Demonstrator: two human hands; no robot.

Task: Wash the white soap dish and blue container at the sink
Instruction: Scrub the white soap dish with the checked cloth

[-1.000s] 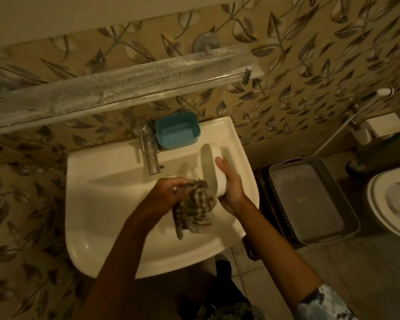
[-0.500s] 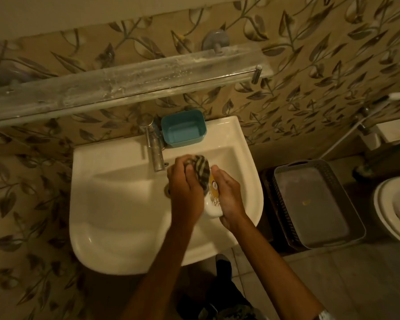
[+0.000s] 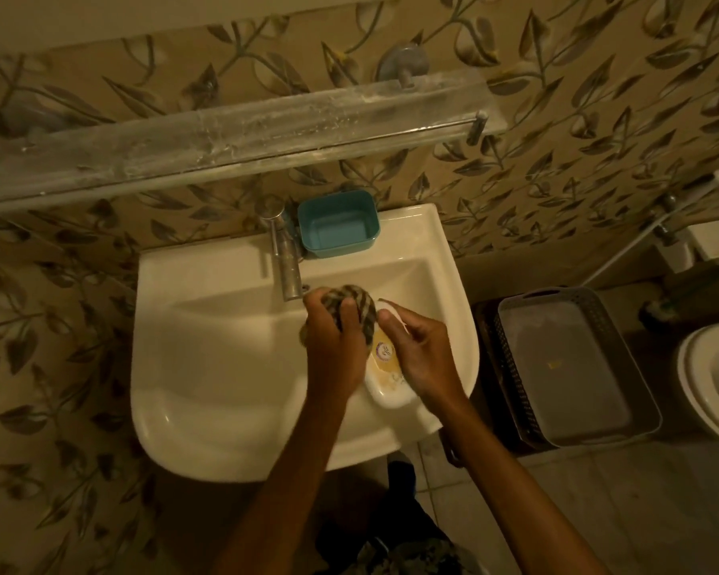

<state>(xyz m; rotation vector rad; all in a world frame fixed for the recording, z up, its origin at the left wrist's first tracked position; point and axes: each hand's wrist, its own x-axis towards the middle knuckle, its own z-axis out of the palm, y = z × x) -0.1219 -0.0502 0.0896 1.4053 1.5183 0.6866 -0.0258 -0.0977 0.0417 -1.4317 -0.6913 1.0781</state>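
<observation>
Over the right side of the white sink (image 3: 208,412) I hold the white soap dish (image 3: 387,377) in my right hand (image 3: 422,359); a yellow label shows on its upturned face. My left hand (image 3: 333,350) grips a bunched striped cloth (image 3: 351,307) and presses it against the dish's far end. The blue container (image 3: 338,229) sits open and upright on the sink's back ledge, just right of the metal tap (image 3: 285,259), and neither hand touches it.
A glass shelf (image 3: 233,134) juts from the leaf-patterned wall above the sink. A grey plastic basket (image 3: 573,367) stands on the floor to the right, with a toilet (image 3: 710,388) at the right edge and a spray hose (image 3: 681,209) on the wall.
The dish has turned from on edge to label-side up. My left hand has carried the cloth from the near end up to the far end, under the tap.
</observation>
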